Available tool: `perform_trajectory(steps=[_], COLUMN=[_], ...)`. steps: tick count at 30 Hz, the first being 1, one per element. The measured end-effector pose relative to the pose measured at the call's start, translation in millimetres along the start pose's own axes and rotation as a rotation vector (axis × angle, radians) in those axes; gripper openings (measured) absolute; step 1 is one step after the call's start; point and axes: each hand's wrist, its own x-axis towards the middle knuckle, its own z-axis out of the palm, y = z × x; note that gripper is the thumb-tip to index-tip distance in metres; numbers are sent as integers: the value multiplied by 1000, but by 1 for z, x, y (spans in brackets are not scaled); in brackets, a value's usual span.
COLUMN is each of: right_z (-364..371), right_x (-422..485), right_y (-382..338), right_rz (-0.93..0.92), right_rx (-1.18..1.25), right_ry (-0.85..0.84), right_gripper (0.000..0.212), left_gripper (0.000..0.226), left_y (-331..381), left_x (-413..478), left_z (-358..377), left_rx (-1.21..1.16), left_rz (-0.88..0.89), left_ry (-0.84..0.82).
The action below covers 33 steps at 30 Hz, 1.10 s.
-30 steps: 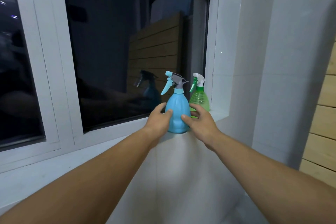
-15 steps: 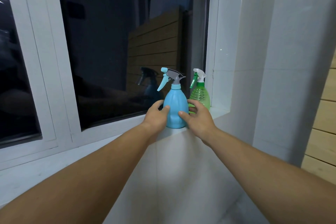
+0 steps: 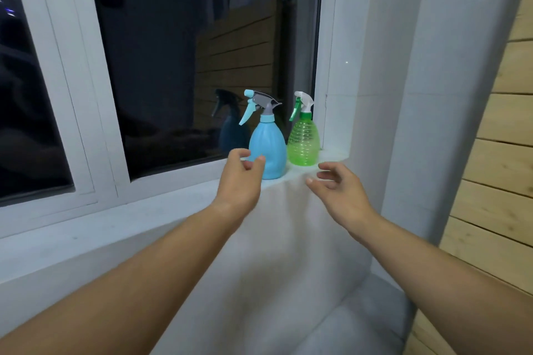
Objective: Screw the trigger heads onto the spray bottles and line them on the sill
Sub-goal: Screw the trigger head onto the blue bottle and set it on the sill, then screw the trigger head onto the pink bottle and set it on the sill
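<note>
**Both hands off the blue bottle, two bottles side by side on the sill**

Head view: the blue spray bottle (image 3: 267, 150) stands upright on the white sill (image 3: 184, 196), close to the window glass, with its grey and light-blue trigger head (image 3: 259, 104) seated on the neck and the nozzle pointing left. Just beside it on the right, toward the corner of the wall, stands the green spray bottle (image 3: 303, 141), also upright, with a white and green trigger head (image 3: 302, 104) on top. The two bodies are nearly touching; whether they actually meet cannot be told.

Half a second ago both hands were wrapped around the lower body of the blue bottle. Now they have let go. The left hand (image 3: 239, 181) has pulled back a little and sits in front of the bottle's lower left side, its fingers (image 3: 253, 163) loosely curled and released, holding nothing; the fingertips overlap the bottle in the picture, and contact cannot be ruled out. The right hand (image 3: 340, 190) has moved further off, to the right and lower, in front of the sill edge below the green bottle, well clear of both bottles, its fingers (image 3: 327, 174) spread and empty.

The blue bottle stays where it was set, and the green one has not shifted. The dark pane reflects the blue bottle.
</note>
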Motion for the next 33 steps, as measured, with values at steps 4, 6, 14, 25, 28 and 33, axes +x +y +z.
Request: perform_trajectory(steps=[4,6,14,25,28,33], right_z=[-32,-45,-85,-78,-68,-47], right_x=[-46,-67,-167,-265,-279,-288], right_y=[12,18,89,270,312,372], right_rz=[60,87,244,671,736,836], right_rx=[42,48,-82,-284,-299,-327], right_ry=[2,-3,-81,-189,-225,-246], right_gripper=[29,24,21,25,30,40], left_gripper=[13,6,14,35,42,66], left_y=[-5,-11,-93,-270,-310,-362], left_x=[-47,-69,-157,-237,-242,-237], left_z=[16,24,65,104,114,127], left_rx=[-124,-162,-110,199,286,585], left_rz=[-42,-71,-272,-606,-599,-399], left_ry=[-199,-278,-509,-621,-643,-796])
